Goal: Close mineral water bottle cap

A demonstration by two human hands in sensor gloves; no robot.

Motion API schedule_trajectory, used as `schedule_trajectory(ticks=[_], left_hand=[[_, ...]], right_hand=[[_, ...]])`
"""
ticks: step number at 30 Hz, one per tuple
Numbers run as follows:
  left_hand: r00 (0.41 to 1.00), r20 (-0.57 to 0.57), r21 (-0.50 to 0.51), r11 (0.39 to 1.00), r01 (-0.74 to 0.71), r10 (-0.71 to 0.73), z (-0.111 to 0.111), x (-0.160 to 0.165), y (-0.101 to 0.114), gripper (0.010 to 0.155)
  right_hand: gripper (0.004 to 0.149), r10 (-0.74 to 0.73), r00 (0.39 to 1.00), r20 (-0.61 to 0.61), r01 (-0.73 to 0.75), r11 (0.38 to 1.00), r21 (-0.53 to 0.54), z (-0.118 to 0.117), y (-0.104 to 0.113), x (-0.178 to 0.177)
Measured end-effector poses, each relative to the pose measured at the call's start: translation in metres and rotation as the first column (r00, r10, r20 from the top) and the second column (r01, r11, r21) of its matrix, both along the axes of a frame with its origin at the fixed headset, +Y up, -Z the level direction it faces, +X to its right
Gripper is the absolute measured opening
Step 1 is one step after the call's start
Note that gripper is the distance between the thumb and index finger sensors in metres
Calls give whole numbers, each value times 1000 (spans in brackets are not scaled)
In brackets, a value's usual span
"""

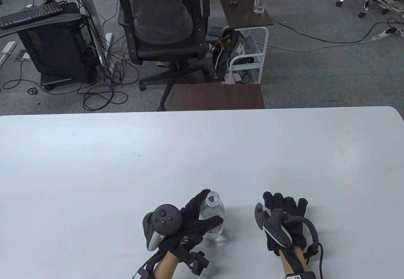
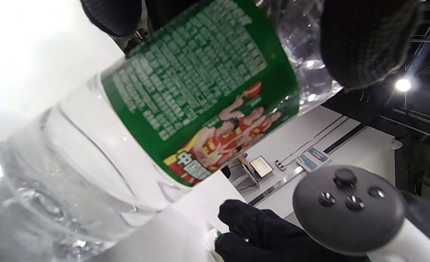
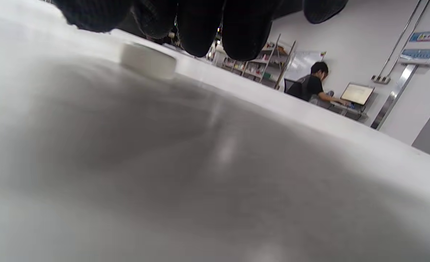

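Here, near the front edge of the white table (image 1: 94, 152), the left hand (image 1: 189, 220) wraps its fingers around the body of an uncapped mineral water bottle (image 1: 214, 217), holding it upright with the open mouth facing up. The grip sits over the green label (image 2: 207, 98), apparently to steady the bottle so it cannot spin once a cap is turned onto it. Just to the right, apart from the bottle, the right hand (image 1: 284, 219) lies palm-down on the tabletop with its fingers (image 3: 200, 25) reaching over a small white cap (image 3: 147, 60); the right wrist view shows them just above it, and whether they already touch or pinch it cannot be told. The cap appears to lie on the surface under that hand, hidden from above. Bare table stretches to the far edge and both side edges, leaving ample room to lift the cap across to the bottle's mouth.
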State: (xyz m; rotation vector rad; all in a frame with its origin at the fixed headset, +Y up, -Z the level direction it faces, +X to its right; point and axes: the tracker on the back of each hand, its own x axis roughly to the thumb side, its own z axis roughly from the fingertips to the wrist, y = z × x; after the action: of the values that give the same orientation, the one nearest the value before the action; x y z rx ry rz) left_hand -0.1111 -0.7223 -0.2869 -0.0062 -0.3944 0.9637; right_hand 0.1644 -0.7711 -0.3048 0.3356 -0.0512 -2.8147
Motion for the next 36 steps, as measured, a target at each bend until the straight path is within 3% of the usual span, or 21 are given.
schedule_trajectory(ticks=[3, 6, 10, 12, 15, 20, 25, 29, 36], left_hand=[[1000, -1, -8, 1000, -9, 9, 0, 0, 0, 81], [1000, 2, -9, 1000, -6, 6, 0, 0, 0, 81], [1000, 0, -11, 1000, -8, 8, 0, 0, 0, 81], [1000, 0, -12, 1000, -9, 9, 0, 0, 0, 81], [1000, 2, -15, 1000, -8, 8, -1, 0, 0, 81], [1000, 1, -17, 1000, -13, 13, 0, 0, 0, 81], [1000, 1, -20, 1000, -12, 12, -1, 0, 0, 81], [1000, 4, -23, 1000, -11, 11, -1, 0, 0, 81], [1000, 4, -25, 1000, -8, 8, -1, 0, 0, 81]], right_hand=[[51, -2, 1000, 17, 3, 997, -78, -3, -3, -8], [51, 28, 1000, -11, -29, 998, -54, -3, -2, -13], [55, -40, 998, -39, 38, 997, -61, -1, 6, -11], [56, -159, 984, -75, 160, 987, 11, 5, 27, -8], [56, -368, 906, -211, 401, 905, 145, 25, 74, -14], [54, -461, 809, -364, 550, 813, 193, 58, 135, -48], [54, -464, 756, -462, 608, 760, 231, 83, 174, -74], [54, -420, 776, -471, 571, 785, 240, 86, 182, -92], [52, -393, 779, -489, 540, 817, 203, 76, 176, -108]])
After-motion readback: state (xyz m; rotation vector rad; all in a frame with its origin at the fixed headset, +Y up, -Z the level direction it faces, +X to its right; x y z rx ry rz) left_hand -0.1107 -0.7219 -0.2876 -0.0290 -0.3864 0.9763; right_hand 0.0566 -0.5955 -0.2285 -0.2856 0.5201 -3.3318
